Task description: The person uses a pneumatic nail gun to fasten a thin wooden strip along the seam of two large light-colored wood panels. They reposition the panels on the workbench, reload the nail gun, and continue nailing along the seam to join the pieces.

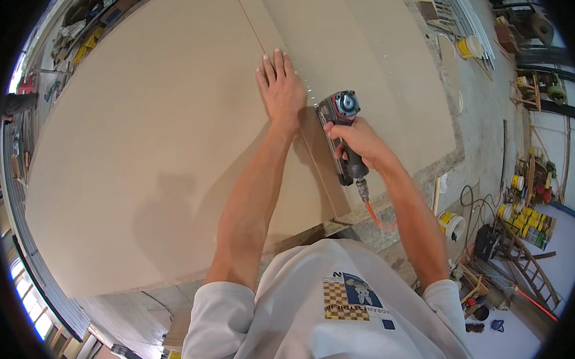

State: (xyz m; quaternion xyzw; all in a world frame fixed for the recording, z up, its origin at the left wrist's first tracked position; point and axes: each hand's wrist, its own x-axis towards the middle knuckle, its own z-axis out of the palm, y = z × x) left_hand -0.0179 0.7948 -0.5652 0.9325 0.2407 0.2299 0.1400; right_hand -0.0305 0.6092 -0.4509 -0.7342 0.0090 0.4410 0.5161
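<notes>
My left hand (pixel 281 86) lies flat, fingers together, on a narrow tan board strip (pixel 292 64) that rests on top of a large tan fibreboard sheet (pixel 154 141). My right hand (pixel 360 141) grips the handle of a dark pneumatic nail gun (pixel 342 127) with a red-trimmed round cap. The gun's nose points down at the strip just right of my left wrist. An orange air hose (pixel 377 219) hangs from the bottom of the handle. A row of small fastener marks runs along the strip beyond the gun.
The sheet's near edge runs just in front of my torso, its right edge over a stone-like bench top (pixel 442 160). On the floor to the right are yellow buckets (pixel 451 224), stacked yellow cans (pixel 530 225), cables and a wooden frame (pixel 534 270). Clutter fills the far left.
</notes>
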